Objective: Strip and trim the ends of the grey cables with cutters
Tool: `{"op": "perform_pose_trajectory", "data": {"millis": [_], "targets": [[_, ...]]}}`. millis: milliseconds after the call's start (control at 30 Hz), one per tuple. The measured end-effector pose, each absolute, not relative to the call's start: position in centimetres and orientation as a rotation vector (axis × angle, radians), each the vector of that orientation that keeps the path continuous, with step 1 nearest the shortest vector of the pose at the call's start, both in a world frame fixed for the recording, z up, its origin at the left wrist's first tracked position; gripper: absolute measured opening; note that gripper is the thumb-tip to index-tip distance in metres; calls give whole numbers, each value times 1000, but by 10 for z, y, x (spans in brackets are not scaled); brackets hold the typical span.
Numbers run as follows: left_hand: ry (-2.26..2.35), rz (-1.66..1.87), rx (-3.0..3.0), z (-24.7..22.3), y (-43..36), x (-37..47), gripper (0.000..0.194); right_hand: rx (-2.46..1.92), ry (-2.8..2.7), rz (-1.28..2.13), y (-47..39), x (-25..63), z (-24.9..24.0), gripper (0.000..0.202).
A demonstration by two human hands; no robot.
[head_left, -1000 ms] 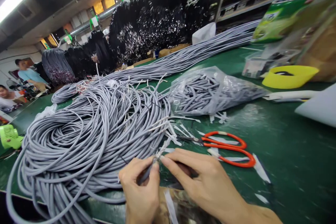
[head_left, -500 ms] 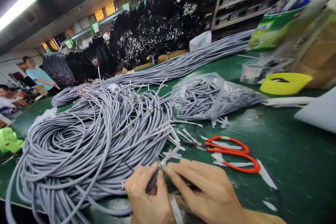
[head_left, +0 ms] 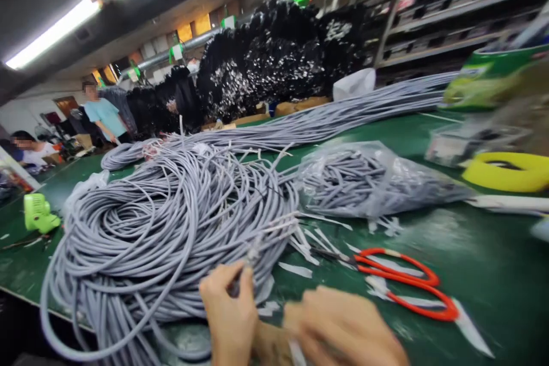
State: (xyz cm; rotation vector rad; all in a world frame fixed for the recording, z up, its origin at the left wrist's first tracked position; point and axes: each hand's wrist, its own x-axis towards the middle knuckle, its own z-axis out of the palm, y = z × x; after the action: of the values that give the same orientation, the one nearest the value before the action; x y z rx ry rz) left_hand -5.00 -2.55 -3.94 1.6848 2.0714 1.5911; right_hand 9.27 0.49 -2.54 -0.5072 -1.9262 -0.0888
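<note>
My left hand [head_left: 229, 306] is closed, thumb and fingers pinched round the end of a grey cable. Frayed strands [head_left: 254, 251] at that end stick up past the fingertips, slightly blurred. Apart from it, to the right, my right hand [head_left: 345, 326] is smeared by motion. Its fingers look curled, and whether they hold anything is unclear. A large pile of coiled grey cables [head_left: 128, 251] lies left of and behind my left hand. Scissors with orange handles [head_left: 448, 314] lie beyond my right hand, among white paper strips [head_left: 295, 270].
On the green table [head_left: 493, 257] a clear plastic bag [head_left: 377, 183] holds short grey cable pieces. A long cable bundle [head_left: 343, 117] runs behind it. A yellow object [head_left: 506, 180] sits at right, a green fan [head_left: 38, 213] at left. Two people are in the left background.
My right hand has come away from the cable end and moved right and down. My left hand still grips the cable. The whole view has shifted, so the scene sits farther right and lower.
</note>
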Motion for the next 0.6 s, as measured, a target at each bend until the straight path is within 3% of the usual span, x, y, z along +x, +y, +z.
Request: {"op": "perform_pose_trajectory", "data": {"millis": [100, 267, 600], "targets": [[1975, 1690, 1617, -37, -27, -44, 16, -642, -1804, -8, 20, 91, -20, 25], [1826, 1830, 1469, -45, -31, -38, 18, -754, -1908, 175, 26, 90, -25, 32], [1781, 1706, 1659, -41, -34, -37, 18, -738, -1941, 264, 21, 86, -28, 34]]}}
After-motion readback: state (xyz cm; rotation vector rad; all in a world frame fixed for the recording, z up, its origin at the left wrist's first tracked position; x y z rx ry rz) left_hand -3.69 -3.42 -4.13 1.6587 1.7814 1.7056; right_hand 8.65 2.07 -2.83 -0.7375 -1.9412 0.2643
